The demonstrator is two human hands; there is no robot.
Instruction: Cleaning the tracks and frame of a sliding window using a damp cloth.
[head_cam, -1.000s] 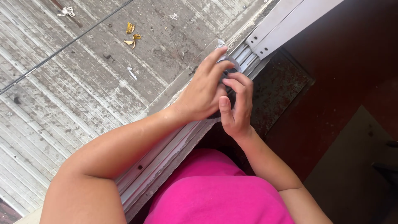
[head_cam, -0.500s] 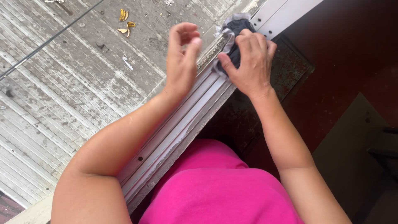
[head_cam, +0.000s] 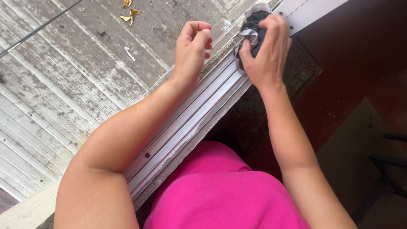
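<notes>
My right hand (head_cam: 267,51) grips a crumpled grey and dark cloth (head_cam: 252,25) and presses it on the white metal window track (head_cam: 199,114), near its far end. My left hand (head_cam: 193,48) hovers just beside the track over the grooved grey roof surface, its fingers curled in loosely with nothing in them. My left forearm lies along the track. I wear a bright pink top (head_cam: 220,191).
A weathered corrugated grey surface (head_cam: 63,76) spreads to the left, with yellow dried leaves (head_cam: 129,12) and small white scraps on it. To the right lies a dark reddish floor (head_cam: 360,55) with a dark mat (head_cam: 305,68) and a beige patch.
Both hands held the cloth together a second ago. My left hand has let go and pulled aside, while my right hand has slid the cloth farther along the track.
</notes>
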